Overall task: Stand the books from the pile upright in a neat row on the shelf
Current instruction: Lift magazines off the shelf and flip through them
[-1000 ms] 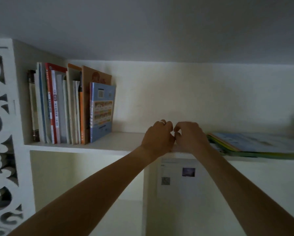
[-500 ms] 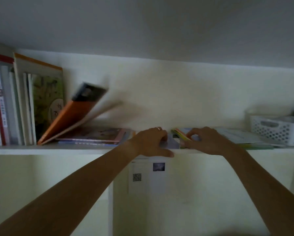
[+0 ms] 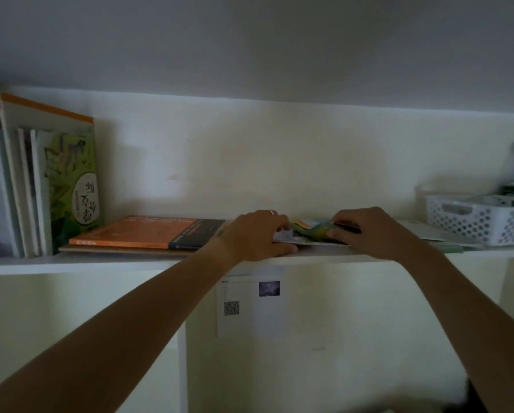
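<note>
Books pile (image 3: 312, 231) | both hands pinching it | basket (image 3: 476, 225) holds jars, blurred

one head cam only, worn on my head, looking forward and slightly up at the shelf (image 3: 79, 265) from close, about arm's reach. shelf edge runs left to right across mid frame, ceiling fills the top, wall under the shelf fills the bottom. my forearms enter from the near bottom corners.

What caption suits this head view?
Both hands, left hand and right hand, lift books from the flat pile beside a fallen orange book.
</note>
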The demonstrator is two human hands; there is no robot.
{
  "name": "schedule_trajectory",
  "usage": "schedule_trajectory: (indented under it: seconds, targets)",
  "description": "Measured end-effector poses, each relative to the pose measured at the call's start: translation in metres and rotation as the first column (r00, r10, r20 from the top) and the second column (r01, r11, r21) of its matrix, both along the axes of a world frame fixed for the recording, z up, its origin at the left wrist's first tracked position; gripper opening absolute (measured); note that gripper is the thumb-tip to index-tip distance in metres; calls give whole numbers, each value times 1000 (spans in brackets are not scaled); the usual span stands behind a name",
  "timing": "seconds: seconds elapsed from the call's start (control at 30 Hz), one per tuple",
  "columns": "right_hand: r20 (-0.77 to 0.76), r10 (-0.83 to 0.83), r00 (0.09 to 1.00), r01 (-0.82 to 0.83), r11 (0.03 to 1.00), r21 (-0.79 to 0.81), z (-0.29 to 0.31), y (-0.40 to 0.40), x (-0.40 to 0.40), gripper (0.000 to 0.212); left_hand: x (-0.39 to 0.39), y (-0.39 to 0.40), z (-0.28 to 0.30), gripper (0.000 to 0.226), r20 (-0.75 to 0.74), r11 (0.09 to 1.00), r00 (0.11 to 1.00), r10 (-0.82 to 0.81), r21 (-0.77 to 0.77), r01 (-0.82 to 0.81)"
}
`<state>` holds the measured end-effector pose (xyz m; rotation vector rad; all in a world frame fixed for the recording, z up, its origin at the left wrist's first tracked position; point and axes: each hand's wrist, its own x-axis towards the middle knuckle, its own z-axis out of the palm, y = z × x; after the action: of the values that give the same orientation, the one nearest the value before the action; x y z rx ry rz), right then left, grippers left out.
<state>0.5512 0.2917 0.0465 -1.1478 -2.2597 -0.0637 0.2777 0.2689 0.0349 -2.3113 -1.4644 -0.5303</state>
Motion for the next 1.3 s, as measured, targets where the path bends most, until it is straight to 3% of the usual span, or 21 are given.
schedule_trajectory:
  seconds: [0.17, 0.37, 0.43, 0.5, 0.57, 0.63, 0.7, 0.77, 0.87, 0.97, 1.03, 1.13, 1.3]
  targets:
    - [75, -73, 995, 52, 966, 252, -18, 7, -18, 21, 16, 1, -8, 79, 32, 977, 993, -110, 186, 102]
    - [50, -85, 995, 65, 947, 314, -17, -8, -56, 26, 27, 4, -14, 95, 11, 933, 991, -132, 338, 121]
    - [63, -19, 998, 1, 962, 272, -15, -16, -77, 27, 24, 6, -16, 97, 0, 909, 991, -130, 399, 119]
    - [-5, 141, 990, -139, 982, 131, -14, -24, -90, 24, 17, 4, -17, 91, 44, 913, 996, -77, 404, 52]
    - [-125, 262, 957, -266, 964, -17, -11, -28, -90, 15, 8, 2, -19, 82, 62, 890, 997, -53, 456, 19]
    - [-135, 290, 947, -301, 951, -69, -8, -27, -82, 22, 3, -1, -18, 63, 64, 884, 998, -21, 468, -11]
    - [-17, 238, 971, -239, 968, -75, -6, -23, -69, 32, 3, -2, -15, 40, 65, 905, 997, 29, 422, -54]
    - [67, 100, 993, -101, 995, 5, -6, -13, -51, 43, 3, 0, -12, 38, 41, 901, 996, 75, 425, -85]
    - [48, -122, 991, 114, 983, 141, -11, -1, -21, 48, 3, 0, -8, 42, 28, 888, 994, 103, 448, -105]
    - [33, -114, 993, 109, 987, 117, -22, 3, -17, 34, 6, 3, -8, 42, -14, 867, 998, 63, 496, -48]
    - [104, -162, 981, 135, 965, 224, -28, 5, -26, 28, 9, 2, -10, 37, -12, 862, 999, 51, 506, -39]
    - [92, -239, 967, 189, 907, 375, -31, 8, -36, 26, 11, 2, -11, 33, 66, 846, 997, 36, 529, -65]
    - [72, -162, 984, 132, 941, 311, -30, 12, -43, 54, 9, -3, -10, 37, 122, 856, 992, 20, 511, -79]
